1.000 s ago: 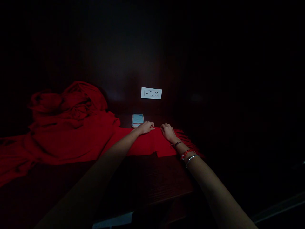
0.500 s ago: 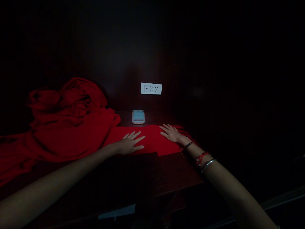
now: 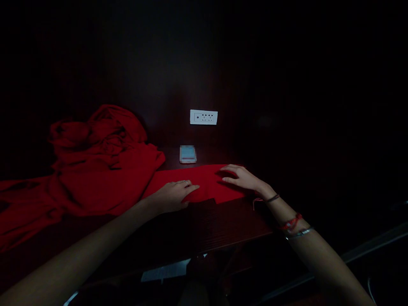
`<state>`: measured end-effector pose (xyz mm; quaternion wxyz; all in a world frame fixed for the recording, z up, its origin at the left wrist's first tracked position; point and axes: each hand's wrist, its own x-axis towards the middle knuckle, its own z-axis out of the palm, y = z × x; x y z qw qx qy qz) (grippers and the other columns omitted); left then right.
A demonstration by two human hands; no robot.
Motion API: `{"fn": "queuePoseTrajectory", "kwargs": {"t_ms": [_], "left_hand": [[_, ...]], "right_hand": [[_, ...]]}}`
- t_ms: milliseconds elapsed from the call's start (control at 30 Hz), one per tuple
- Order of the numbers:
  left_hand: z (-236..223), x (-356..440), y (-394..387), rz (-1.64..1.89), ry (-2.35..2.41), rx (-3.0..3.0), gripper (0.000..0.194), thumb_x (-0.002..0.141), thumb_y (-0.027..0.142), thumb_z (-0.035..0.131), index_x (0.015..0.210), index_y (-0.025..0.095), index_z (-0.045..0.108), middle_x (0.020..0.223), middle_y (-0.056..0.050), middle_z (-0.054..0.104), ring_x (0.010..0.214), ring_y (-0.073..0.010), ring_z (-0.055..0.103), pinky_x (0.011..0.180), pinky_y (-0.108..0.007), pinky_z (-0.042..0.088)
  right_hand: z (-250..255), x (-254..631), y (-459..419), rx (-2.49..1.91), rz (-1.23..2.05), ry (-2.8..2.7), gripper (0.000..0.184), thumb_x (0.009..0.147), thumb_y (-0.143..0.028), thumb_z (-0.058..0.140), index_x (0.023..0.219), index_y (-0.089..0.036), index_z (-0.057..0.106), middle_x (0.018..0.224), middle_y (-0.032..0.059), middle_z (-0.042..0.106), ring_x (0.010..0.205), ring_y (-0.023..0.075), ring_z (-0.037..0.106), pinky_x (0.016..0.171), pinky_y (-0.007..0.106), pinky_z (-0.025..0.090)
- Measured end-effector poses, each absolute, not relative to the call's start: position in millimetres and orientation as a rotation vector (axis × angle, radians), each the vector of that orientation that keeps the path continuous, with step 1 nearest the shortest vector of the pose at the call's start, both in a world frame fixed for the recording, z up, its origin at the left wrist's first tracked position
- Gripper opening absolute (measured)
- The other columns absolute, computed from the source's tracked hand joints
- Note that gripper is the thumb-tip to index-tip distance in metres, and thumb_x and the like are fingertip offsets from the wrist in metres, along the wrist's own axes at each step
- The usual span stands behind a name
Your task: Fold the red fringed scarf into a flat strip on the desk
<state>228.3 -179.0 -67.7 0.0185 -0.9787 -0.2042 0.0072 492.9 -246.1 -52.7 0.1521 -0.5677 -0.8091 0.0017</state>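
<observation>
A red scarf [image 3: 105, 182] lies on a dark wooden table [image 3: 219, 225], bunched in a heap at the left and spread in a flat strip toward the middle. My left hand [image 3: 174, 194] rests palm down on the strip's near edge, fingers stretched out together. My right hand [image 3: 240, 178] sits on the strip's right end, fingers apart and slightly arched, fingertips on the cloth. Bracelets circle my right wrist. Neither hand holds anything that I can see.
A phone [image 3: 188, 154] with a lit screen lies on the table just behind the scarf strip. A white wall socket plate [image 3: 203, 117] is mounted on the dark panel above it. The table's front edge runs below my arms; everything else is very dark.
Both hands slid along the scarf strip from its far edge toward its near edge. The left hand drew back toward me; the right hand's fingers lifted into an arch.
</observation>
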Motion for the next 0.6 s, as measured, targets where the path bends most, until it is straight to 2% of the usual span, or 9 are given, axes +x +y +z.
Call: {"fn": "queuePoseTrajectory", "kwargs": {"t_ms": [67, 167, 267, 333, 400, 500, 600], "left_hand": [[-64.9, 224.1, -178.7, 0.069, -0.581, -3.022, 0.062, 0.073, 0.015, 0.042, 0.129, 0.030, 0.022, 0.127, -0.006, 0.038, 0.110, -0.0232, 0.041, 0.083, -0.033, 0.037], [-66.7, 220.0, -176.5, 0.013, -0.531, -3.006, 0.068, 0.072, 0.007, 0.037, 0.130, 0.034, 0.016, 0.125, -0.004, 0.040, 0.107, -0.0218, 0.043, 0.080, -0.032, 0.039], [-71.0, 219.8, -170.4, -0.124, -0.555, -2.980, 0.054, 0.076, 0.010, 0.034, 0.128, 0.027, 0.028, 0.119, -0.006, 0.047, 0.104, -0.0197, 0.047, 0.081, -0.030, 0.039], [-73.4, 220.5, -163.9, -0.217, -0.543, -2.970, 0.039, 0.080, 0.015, 0.034, 0.117, 0.021, 0.044, 0.110, -0.006, 0.053, 0.099, -0.0182, 0.050, 0.081, -0.028, 0.039], [-74.6, 220.7, -157.4, -0.353, -0.521, -2.959, 0.029, 0.083, 0.019, 0.034, 0.105, 0.018, 0.053, 0.102, -0.005, 0.057, 0.093, -0.0163, 0.052, 0.081, -0.026, 0.040], [-74.3, 219.7, -152.1, -0.546, -0.526, -2.916, 0.026, 0.085, 0.023, 0.033, 0.098, 0.017, 0.055, 0.097, -0.004, 0.059, 0.090, -0.0150, 0.053, 0.080, -0.025, 0.040], [-71.7, 217.4, -153.7, -0.556, -0.509, -2.857, 0.026, 0.085, 0.024, 0.033, 0.099, 0.017, 0.055, 0.097, -0.004, 0.059, 0.087, -0.0162, 0.054, 0.076, -0.026, 0.042]], "right_hand": [[-44.6, 484.9, -263.9, -1.554, 0.056, -2.440, 0.039, 0.079, -0.038, 0.043, 0.112, -0.018, 0.050, 0.108, 0.0070, 0.054, 0.098, 0.0162, 0.050, 0.086, 0.031, 0.037], [-46.9, 475.4, -279.9, -1.628, -0.020, -2.486, 0.036, 0.078, -0.029, 0.047, 0.111, -0.016, 0.051, 0.107, 0.0082, 0.055, 0.095, 0.0166, 0.052, 0.083, 0.029, 0.039], [-58.0, 470.7, -285.7, -1.752, -0.181, -2.504, 0.033, 0.077, -0.022, 0.047, 0.108, -0.014, 0.053, 0.105, 0.0096, 0.056, 0.093, 0.0175, 0.053, 0.080, 0.028, 0.041], [-64.2, 469.0, -288.0, -1.830, -0.316, -2.513, 0.029, 0.077, -0.019, 0.045, 0.104, -0.014, 0.055, 0.099, 0.0097, 0.059, 0.089, 0.0178, 0.055, 0.077, 0.027, 0.042], [-67.9, 467.7, -290.6, -1.877, -0.451, -2.509, 0.028, 0.078, -0.017, 0.044, 0.103, -0.015, 0.055, 0.096, 0.0096, 0.060, 0.086, 0.0181, 0.056, 0.075, 0.027, 0.042], [-71.1, 467.8, -294.3, -1.909, -0.597, -2.481, 0.030, 0.079, -0.014, 0.042, 0.106, -0.015, 0.054, 0.094, 0.0102, 0.061, 0.082, 0.0183, 0.057, 0.072, 0.027, 0.043], [-74.2, 472.4, -296.8, -1.908, -0.673, -2.426, 0.032, 0.079, -0.011, 0.039, 0.109, -0.013, 0.052, 0.095, 0.0113, 0.062, 0.082, 0.0183, 0.058, 0.072, 0.028, 0.044]]}}
